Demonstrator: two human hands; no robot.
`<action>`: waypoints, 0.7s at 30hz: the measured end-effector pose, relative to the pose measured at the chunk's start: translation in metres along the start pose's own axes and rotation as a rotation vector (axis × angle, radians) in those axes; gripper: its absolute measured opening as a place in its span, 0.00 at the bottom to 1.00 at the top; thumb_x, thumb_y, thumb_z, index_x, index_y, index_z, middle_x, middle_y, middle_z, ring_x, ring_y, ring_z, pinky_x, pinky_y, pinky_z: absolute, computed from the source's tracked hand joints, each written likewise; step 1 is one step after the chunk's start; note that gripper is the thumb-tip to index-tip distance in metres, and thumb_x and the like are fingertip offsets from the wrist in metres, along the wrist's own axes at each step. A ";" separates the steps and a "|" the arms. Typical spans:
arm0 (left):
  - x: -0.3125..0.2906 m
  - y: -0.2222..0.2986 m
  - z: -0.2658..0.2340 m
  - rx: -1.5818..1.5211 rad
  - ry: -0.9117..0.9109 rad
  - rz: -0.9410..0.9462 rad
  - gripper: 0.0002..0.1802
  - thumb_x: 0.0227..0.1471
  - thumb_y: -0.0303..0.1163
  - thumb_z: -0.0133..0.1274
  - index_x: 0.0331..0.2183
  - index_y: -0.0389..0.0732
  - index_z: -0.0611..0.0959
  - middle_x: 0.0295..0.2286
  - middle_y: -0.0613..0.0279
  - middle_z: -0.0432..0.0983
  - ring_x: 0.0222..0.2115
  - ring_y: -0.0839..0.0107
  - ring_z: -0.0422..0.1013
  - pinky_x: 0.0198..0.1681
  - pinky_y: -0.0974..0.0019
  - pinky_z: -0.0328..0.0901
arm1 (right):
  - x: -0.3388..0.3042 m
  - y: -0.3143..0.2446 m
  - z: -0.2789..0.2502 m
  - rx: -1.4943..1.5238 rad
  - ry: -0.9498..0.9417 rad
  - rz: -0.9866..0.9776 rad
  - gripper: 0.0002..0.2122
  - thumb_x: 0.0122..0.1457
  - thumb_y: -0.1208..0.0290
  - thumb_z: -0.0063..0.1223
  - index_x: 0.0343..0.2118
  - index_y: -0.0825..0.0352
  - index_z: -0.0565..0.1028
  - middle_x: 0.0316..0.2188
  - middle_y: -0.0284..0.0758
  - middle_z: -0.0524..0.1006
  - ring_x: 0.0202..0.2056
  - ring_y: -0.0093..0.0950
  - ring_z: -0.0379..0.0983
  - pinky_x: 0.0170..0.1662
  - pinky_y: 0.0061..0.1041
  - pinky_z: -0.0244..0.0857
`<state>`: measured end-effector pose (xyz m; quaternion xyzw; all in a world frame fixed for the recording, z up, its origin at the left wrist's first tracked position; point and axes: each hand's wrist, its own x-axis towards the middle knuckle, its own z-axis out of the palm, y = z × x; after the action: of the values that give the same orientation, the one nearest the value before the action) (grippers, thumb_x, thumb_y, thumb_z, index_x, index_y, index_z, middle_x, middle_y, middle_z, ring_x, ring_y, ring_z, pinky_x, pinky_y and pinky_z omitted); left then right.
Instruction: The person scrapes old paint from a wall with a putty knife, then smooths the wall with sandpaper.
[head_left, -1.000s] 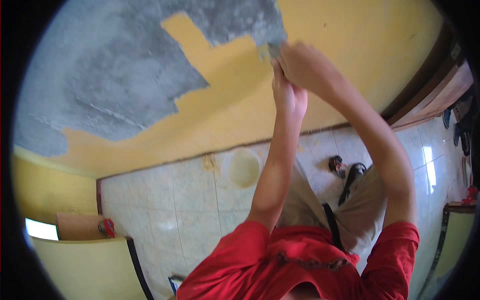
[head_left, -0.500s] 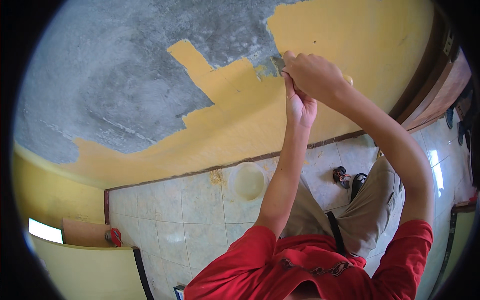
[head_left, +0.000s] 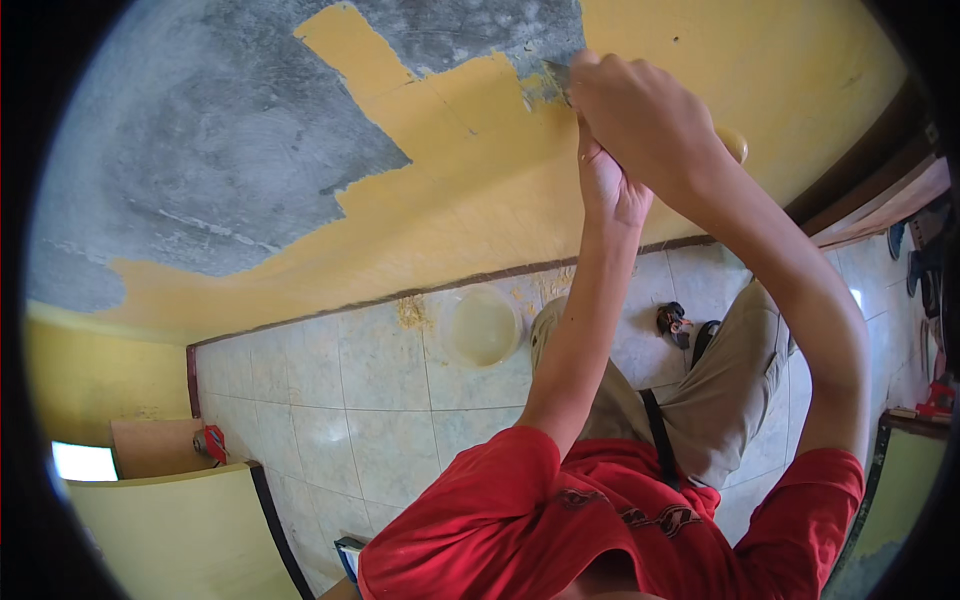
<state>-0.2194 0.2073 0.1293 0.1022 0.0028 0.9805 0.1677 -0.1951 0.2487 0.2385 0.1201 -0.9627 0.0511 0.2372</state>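
A scraper [head_left: 557, 76] has its metal blade against the wall, at the ragged edge between yellow paint [head_left: 480, 180] and bare grey plaster [head_left: 220, 130]. My right hand [head_left: 645, 110] is closed around it; a rounded yellowish end, apparently its handle, shows past my wrist. Tucked below is my left hand [head_left: 610, 185], its thumb reaching up by the blade. The left fingers are mostly hidden behind the right hand, but seem closed on the same scraper.
A pale round bucket [head_left: 482, 326] stands on the tiled floor by the wall, beside yellow paint scraps [head_left: 412, 312]. A dark object with orange parts [head_left: 673, 322] lies near my leg. A brown door frame [head_left: 850, 180] rises at right, a pale yellow panel [head_left: 180, 530] at lower left.
The view has shifted, so wall and floor sit higher in the picture. Both hands stay together on the scraper, its blade at nearly the same paint edge.
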 end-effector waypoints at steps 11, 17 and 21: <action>-0.002 0.010 -0.009 0.064 -0.021 0.017 0.15 0.63 0.38 0.43 0.48 0.43 0.73 0.41 0.66 0.75 0.41 0.72 0.73 0.45 0.66 0.73 | -0.002 -0.008 0.006 0.016 0.027 -0.021 0.05 0.51 0.76 0.51 0.27 0.73 0.70 0.26 0.44 0.78 0.29 0.39 0.79 0.28 0.32 0.73; 0.004 0.021 -0.014 0.014 0.006 0.044 0.13 0.63 0.37 0.43 0.46 0.44 0.74 0.38 0.67 0.76 0.38 0.73 0.74 0.44 0.67 0.73 | 0.002 -0.018 -0.006 -0.149 0.054 -0.101 0.08 0.53 0.73 0.50 0.27 0.75 0.70 0.25 0.46 0.77 0.29 0.43 0.78 0.29 0.35 0.72; -0.002 0.029 -0.011 0.165 -0.011 0.068 0.13 0.63 0.36 0.44 0.47 0.44 0.74 0.38 0.66 0.76 0.39 0.72 0.74 0.44 0.66 0.73 | -0.002 -0.010 0.001 0.059 0.005 -0.040 0.05 0.51 0.75 0.50 0.28 0.72 0.72 0.26 0.42 0.77 0.29 0.38 0.78 0.29 0.32 0.73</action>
<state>-0.2295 0.1792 0.1197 0.1212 0.0789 0.9815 0.1251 -0.1911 0.2396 0.2366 0.1459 -0.9576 0.0752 0.2369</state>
